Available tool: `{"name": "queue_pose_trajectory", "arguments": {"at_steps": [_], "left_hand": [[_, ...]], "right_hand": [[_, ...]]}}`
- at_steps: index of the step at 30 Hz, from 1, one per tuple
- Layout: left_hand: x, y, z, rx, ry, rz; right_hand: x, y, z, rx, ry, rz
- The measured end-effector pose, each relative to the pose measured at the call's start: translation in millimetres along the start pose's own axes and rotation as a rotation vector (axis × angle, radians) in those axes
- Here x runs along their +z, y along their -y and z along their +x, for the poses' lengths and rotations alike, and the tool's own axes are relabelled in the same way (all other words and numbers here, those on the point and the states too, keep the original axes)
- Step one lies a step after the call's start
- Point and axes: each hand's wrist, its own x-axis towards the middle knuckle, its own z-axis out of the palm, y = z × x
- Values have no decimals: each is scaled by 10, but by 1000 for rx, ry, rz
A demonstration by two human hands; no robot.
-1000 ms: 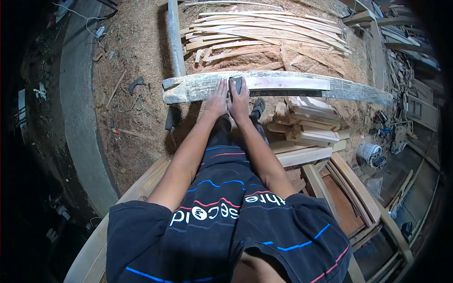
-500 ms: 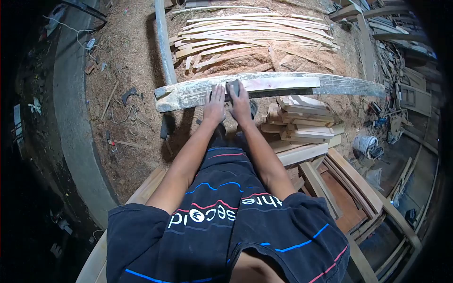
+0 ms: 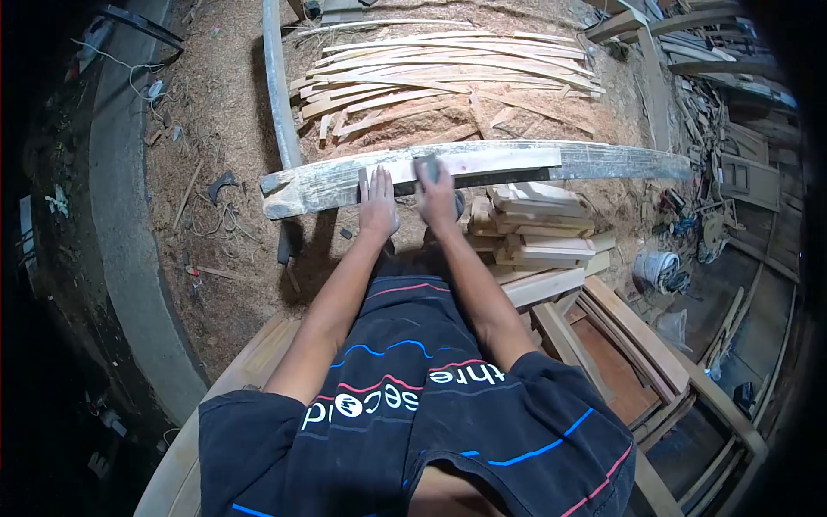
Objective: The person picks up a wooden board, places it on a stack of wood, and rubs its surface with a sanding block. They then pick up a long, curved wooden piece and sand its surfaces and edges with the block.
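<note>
A pale wooden strip [image 3: 508, 158] lies along the top of a long, worn beam [image 3: 319, 185] that crosses in front of me. My right hand [image 3: 437, 196] is closed around a dark grey block [image 3: 425, 165], which rests on the strip. Near the strip's left end my left hand [image 3: 377, 205] lies flat, its fingers stretched out and pressing on the wood. Both hands are dusty.
Thin wooden strips [image 3: 448, 65] lie on sawdust beyond the beam. Stacked wood pieces [image 3: 543, 224] stand below it at right, near a white bucket [image 3: 656, 267]. A metal bar [image 3: 277, 95] meets the beam's left part. Curved frames [image 3: 633, 332] lie at lower right.
The view has shifted slightly, so the beam appears further left. My hands are farther apart, and the left now sits at the strip's left end.
</note>
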Motion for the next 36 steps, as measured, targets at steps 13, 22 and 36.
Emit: {"name": "queue_pose_trajectory", "arguments": {"at_steps": [13, 22, 36], "left_hand": [[80, -899, 386, -15, -51, -34], [103, -1530, 678, -35, -48, -35], [183, -2231, 855, -19, -55, -96]], "right_hand": [[-477, -652, 116, 50, 57, 39], [-1170, -1600, 271, 327, -59, -133], [-1553, -2490, 342, 366, -139, -179]]}}
